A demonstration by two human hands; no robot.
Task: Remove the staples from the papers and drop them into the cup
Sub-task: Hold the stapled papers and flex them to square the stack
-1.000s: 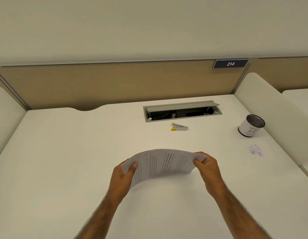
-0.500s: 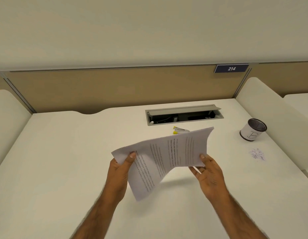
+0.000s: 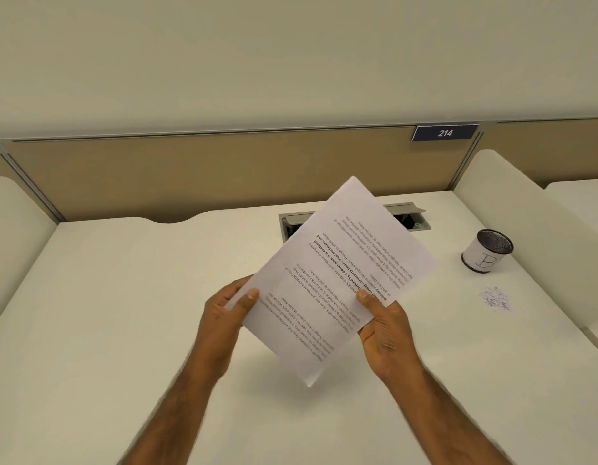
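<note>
**Both hands on the stack, staple nowhere in sight yet**

Here we go: the papers (image 3: 334, 280) are up off the counter (image 3: 123, 297), held in the air at a slant, one corner aimed away toward the open cable hatch (image 3: 406, 214) and another drooping down toward the person. The left hand (image 3: 223, 313) pinches the near-left edge, thumb on top and fingers (image 3: 238, 286) tucked behind the sheet. The right hand (image 3: 386, 327) clamps the lower-right edge the same way, thumb pressed flat on the print. Two grips on opposite edges keep a floppy stack flat enough to read and turn.

The text faces the camera upside down, so my read is that the stack is being turned to hunt for the stapled corner. No staple shows from here; it may be too small to tell.

The cup (image 3: 487, 251) stands upright, well apart on the right side of the counter, mouth open and ready. Near it lies a small speckled patch (image 3: 495, 298), too fine to identify. Nothing is pulled yet by the look of it; finding that corner comes first.
</note>
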